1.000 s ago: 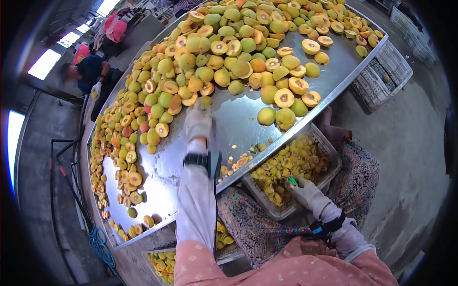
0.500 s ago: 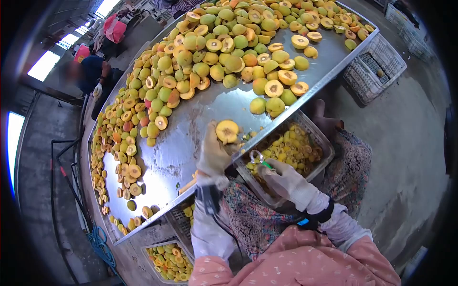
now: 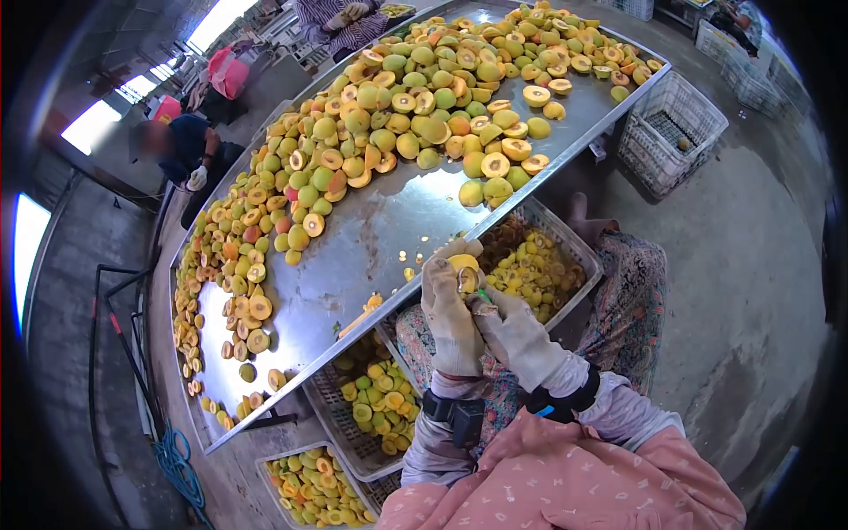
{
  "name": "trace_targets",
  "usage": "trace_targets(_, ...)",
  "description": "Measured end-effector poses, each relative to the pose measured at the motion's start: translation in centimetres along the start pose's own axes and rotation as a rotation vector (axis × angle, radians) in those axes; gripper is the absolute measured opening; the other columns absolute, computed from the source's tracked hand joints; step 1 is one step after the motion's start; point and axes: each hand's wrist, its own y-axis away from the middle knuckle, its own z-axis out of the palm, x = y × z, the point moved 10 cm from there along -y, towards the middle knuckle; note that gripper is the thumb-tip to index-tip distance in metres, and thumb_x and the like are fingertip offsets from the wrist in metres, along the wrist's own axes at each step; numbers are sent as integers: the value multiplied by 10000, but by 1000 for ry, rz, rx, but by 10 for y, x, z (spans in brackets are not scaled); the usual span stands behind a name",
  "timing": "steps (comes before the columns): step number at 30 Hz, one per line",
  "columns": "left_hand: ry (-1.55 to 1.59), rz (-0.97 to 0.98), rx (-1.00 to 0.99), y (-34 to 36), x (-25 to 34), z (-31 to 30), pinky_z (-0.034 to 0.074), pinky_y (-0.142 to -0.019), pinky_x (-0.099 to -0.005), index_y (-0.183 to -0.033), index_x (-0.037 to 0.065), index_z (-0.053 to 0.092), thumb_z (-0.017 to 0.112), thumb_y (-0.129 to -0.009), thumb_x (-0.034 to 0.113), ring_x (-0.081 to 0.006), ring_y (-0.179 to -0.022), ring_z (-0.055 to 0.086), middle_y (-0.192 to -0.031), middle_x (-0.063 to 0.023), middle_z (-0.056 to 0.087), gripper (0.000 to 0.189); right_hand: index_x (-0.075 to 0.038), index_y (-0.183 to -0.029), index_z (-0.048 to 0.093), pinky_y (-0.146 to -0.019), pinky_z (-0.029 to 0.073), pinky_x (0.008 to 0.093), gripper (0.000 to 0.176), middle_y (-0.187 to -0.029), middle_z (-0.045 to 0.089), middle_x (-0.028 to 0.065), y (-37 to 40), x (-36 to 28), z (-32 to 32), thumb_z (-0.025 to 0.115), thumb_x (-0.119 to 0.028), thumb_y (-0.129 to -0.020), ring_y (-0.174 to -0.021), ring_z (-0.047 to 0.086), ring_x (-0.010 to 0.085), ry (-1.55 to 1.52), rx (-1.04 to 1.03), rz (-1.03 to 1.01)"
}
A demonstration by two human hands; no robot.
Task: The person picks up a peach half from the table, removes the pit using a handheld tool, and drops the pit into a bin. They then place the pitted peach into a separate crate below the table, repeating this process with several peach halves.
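In my gloved left hand (image 3: 450,322) is a yellow peach half (image 3: 463,262), held up just off the edge of the metal table. My gloved right hand (image 3: 519,340) grips a pitting tool (image 3: 467,281) with a metal ring and a green handle. The ring is right at the cut face of the peach half, and both hands are close together. Beneath them stands a crate (image 3: 594,258) holding small yellow scraps and pits. Whole and halved peaches (image 3: 433,88) are heaped along the far side of the table (image 3: 380,216).
Below the table edge at left, one crate (image 3: 331,415) holds hollowed peach halves, and another crate (image 3: 268,484) beside it holds more. A white crate (image 3: 649,168) stands on the floor at right. Two people (image 3: 190,150) (image 3: 340,22) sit across the table.
My left hand has carried the peach half off the table toward my right hand. The right hand has lifted the pitting tool from over the scrap crate to the fruit.
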Motion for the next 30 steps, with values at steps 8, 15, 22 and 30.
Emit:
trace_targets(8,124,-159,-156,10,-5,6,546,-748,-307,-1404,5,456,323,-1051,425,-169,-917,623,-1152,-135,644,565,-40,-1024,642,-548,418,247,363,-729,583,-9,4,32,22,521,-381,-1024,-627,507,79,-502,-66,211)
trace_targets(15,-71,-226,-140,2,-5,6,532,-740,-282,-1211,-14,593,345,-1047,443,-171,-841,661,-923,-131,701,545,-76,-800,590,-409,324,287,560,-579,493,-22,17,10,19,441,-574,-1006,-437,420,116,-397,-228,297)
trace_targets(22,-134,-175,-83,-5,-26,1,520,-674,-257,-1109,-17,651,360,-1039,522,-149,-747,644,-839,-107,703,617,-148,-722,486,-401,276,251,589,-550,392,-63,38,-5,23,378,-663,-985,-418,342,74,-640,-449,499)
trace_targets(30,180,-466,-77,5,-63,7,509,-659,-284,-1136,-21,620,391,-1009,577,-148,-714,589,-825,-75,650,653,-208,-741,420,-375,202,209,530,-556,313,-100,45,19,43,376,-683,-972,-411,245,32,-1094,-713,746)
